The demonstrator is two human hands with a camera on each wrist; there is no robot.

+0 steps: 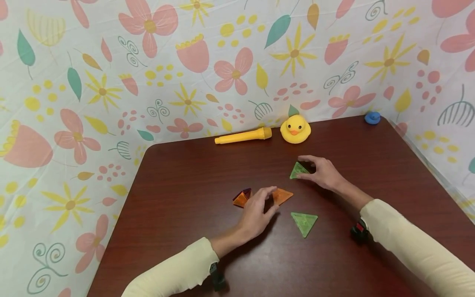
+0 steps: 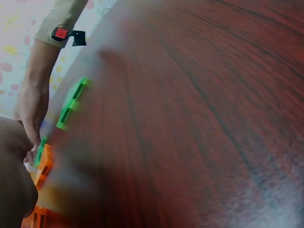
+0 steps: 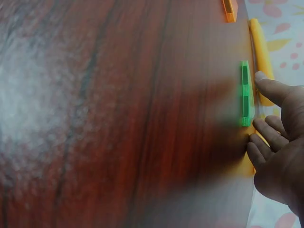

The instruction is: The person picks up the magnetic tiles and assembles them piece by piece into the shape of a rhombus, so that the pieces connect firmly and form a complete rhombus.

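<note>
A flat orange triangular tile (image 1: 283, 196) lies on the table just right of my left hand (image 1: 257, 211), whose fingers and thumb are spread apart at its left edge. My right hand (image 1: 323, 172) is beside the upper green triangular tile (image 1: 298, 170). In the head view its thumb overlaps the tile's lower right corner, while the fingers extend above. From the right wrist, that green tile (image 3: 245, 92) shows edge-on, near the loosely bent fingers (image 3: 268, 137). Another green triangular tile (image 1: 304, 223) lies closer to me, between the two forearms.
Left of my left hand, a small orange and dark purple tile group (image 1: 242, 198) is partly hidden by that hand. Along the table's back edge are a yellow toy microphone (image 1: 243, 136), a yellow rubber duck (image 1: 295, 130) and a small blue duck (image 1: 372, 118). Behind hangs a flowered cloth (image 1: 208, 82).
</note>
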